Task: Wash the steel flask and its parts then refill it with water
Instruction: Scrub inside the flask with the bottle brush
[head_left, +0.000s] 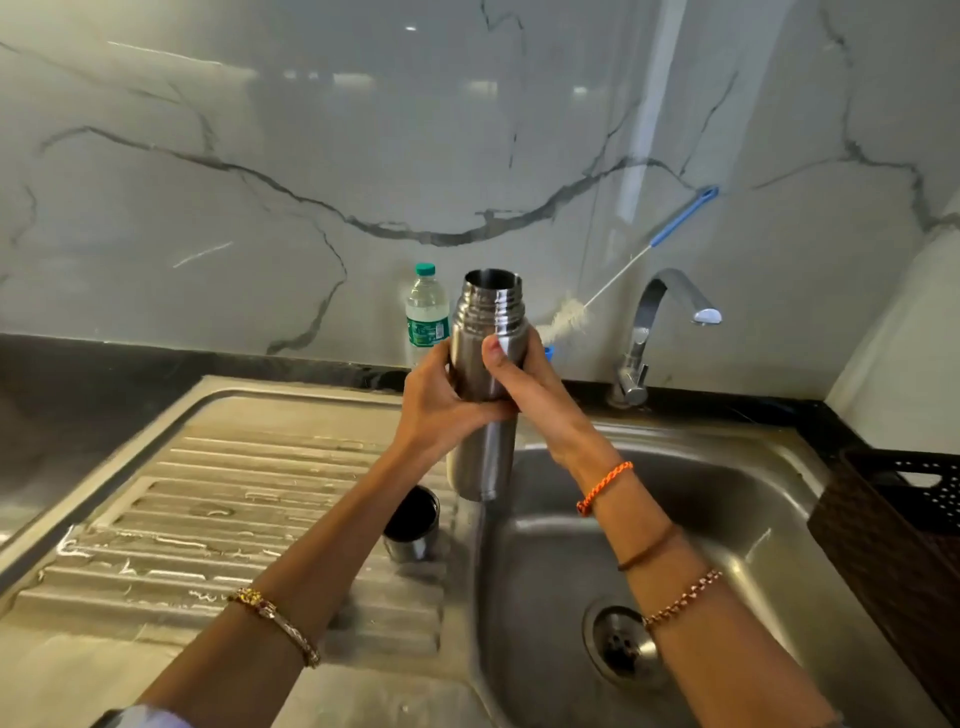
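Observation:
The steel flask (480, 457) stands upright in the air above the left rim of the sink basin (737, 525), its threaded mouth open with no lid on it. My left hand (441, 402) grips its body from the left. My right hand (524, 379) grips it from the right, thumb across the front. The flask's steel cap (411, 527) lies on its side on the wet drainboard (208, 519), dark open end facing up and left. A bottle brush (613, 283) with a blue handle leans on the wall behind the flask.
A plastic water bottle (427, 312) with a green cap stands at the wall behind the flask. The tap (660, 322) curves over the basin's back edge; no water runs. A dark woven basket (904, 540) sits at the right. The drain (623, 642) lies at the basin's bottom.

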